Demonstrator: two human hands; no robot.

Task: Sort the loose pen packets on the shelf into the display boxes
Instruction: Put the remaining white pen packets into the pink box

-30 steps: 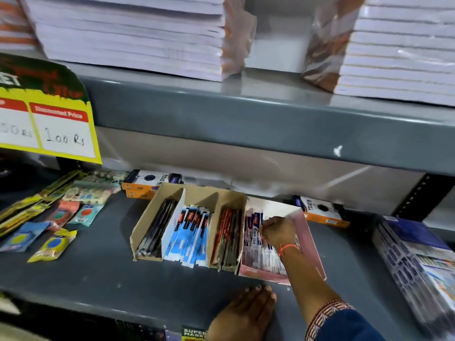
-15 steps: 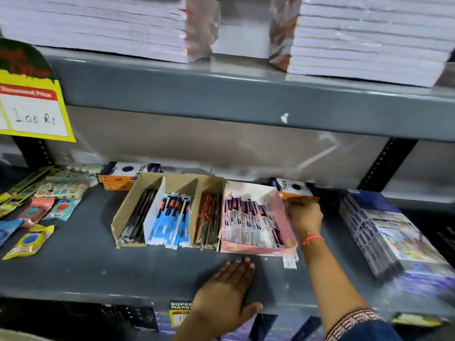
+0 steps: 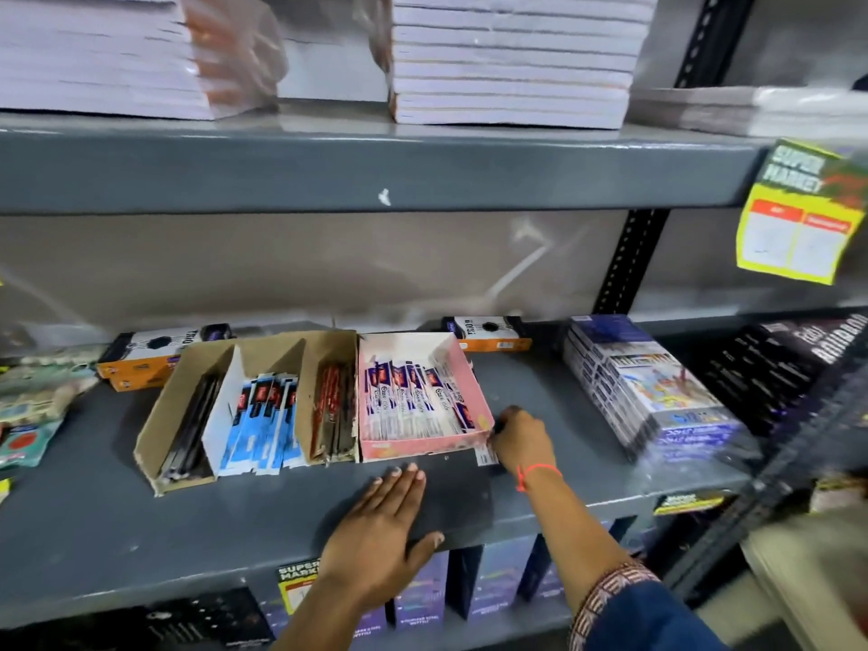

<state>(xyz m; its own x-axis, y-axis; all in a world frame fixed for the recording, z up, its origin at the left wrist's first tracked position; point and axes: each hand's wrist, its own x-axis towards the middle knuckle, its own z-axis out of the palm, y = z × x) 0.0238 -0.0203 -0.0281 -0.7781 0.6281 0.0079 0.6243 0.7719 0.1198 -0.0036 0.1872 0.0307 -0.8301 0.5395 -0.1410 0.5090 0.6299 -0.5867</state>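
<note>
On the grey shelf (image 3: 117, 523) stands a brown cardboard display box (image 3: 162, 425) with three compartments: black pens on the left, blue-and-white pen packets (image 3: 263, 425) in the middle, red pens on the right. Against its right side sits a pink display box (image 3: 474, 392) filled with white-and-purple pen packets (image 3: 408, 401). My left hand (image 3: 380, 533) lies flat on the shelf's front edge, fingers apart, holding nothing. My right hand (image 3: 523, 439) is at the pink box's front right corner, fingers curled down on a loose white packet (image 3: 486, 455) lying beside the box.
Orange-and-black boxes (image 3: 141, 364) lie behind the display boxes at the left and at the right. A wrapped stack of purple boxes (image 3: 657, 392) stands to the right. Loose sachets (image 3: 28, 415) lie at the far left. Paper stacks (image 3: 512, 63) fill the upper shelf.
My right hand left the inside of the pink box, went to its far right side, then came down to the front right corner. The view swung right. The left hand stayed.
</note>
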